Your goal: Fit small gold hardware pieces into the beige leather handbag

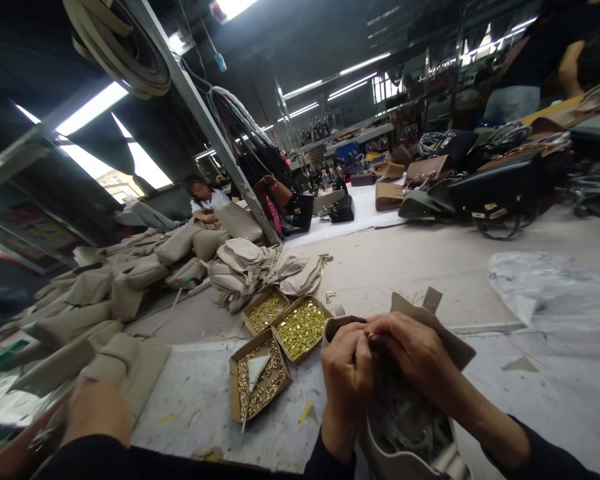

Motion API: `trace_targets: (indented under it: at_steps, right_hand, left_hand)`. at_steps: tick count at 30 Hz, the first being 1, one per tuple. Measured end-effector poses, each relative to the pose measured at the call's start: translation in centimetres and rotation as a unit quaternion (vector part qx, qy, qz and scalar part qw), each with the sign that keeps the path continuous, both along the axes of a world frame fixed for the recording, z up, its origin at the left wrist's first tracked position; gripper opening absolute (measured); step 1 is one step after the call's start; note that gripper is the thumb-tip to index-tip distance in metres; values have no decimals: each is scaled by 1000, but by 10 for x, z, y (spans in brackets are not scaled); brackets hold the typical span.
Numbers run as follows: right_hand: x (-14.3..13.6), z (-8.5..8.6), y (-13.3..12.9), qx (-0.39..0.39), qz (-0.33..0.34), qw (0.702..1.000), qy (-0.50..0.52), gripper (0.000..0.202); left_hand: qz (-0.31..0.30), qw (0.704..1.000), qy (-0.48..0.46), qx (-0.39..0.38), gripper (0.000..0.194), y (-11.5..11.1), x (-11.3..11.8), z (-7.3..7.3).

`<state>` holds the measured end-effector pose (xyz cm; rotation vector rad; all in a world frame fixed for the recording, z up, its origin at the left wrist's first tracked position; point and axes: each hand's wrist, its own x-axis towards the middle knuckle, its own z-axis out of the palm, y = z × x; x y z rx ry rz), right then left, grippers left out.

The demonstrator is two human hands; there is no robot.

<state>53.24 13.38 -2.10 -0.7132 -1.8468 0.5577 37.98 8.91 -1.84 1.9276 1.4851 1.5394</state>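
A beige handbag (pixel 395 427) stands open in front of me, its flap (pixel 445 333) spread out to the right. At the bag's upper edge my left hand (pixel 347 373) is closed, thumb and fingers pinching the rim. My right hand (pixel 413 347) meets it there, fingertips pressed together around a small shiny metal piece (pixel 371 335). The fingers partly hide that piece, so its kind is unclear. Just left of my hands are cardboard trays of small gold hardware (pixel 303 327) and a tray of copper-coloured studs (pixel 260 380), with a white-tipped tool (pixel 254 377) lying across it.
A co-worker's hand (pixel 97 410) holds a beige bag piece at lower left, near a pile of beige bags (pixel 125 280). Fabric pouches (pixel 250 263) lie behind the trays. Finished bags (pixel 500 193) crowd the back right; plastic sheeting (pixel 545 287) lies right. A metal post (pixel 210 120) rises behind.
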Motion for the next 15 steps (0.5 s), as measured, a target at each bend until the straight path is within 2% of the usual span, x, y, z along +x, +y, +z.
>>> trace_targets:
  at_steps: [3,5,7,10,13,15]
  right_hand:
    - [-5,-4,-5,-15,81,997,0,15]
    - [-6,-7,-8,-36,134,989,-49,14]
    - [-7,-7,-11,-22,157,978,-139,16]
    - [-6,0,-14,28,144,957,-251,20]
    - [-5,9,-13,22,150,944,-292,19]
    - [-5,12,-11,-10,162,942,-294,18]
  left_hand:
    - [80,994,-67,-16,38,-3,-8,-1]
    - [136,988,-66,-32,37,-2,-15,-3]
    - [182,982,-12,-46,28,-1,-23,-4]
    - [230,967,91,-59,6,2,-34,1]
    - [238,953,183,-52,33,3,-41,6]
    - [228,940,250,-46,41,4,-44,10]
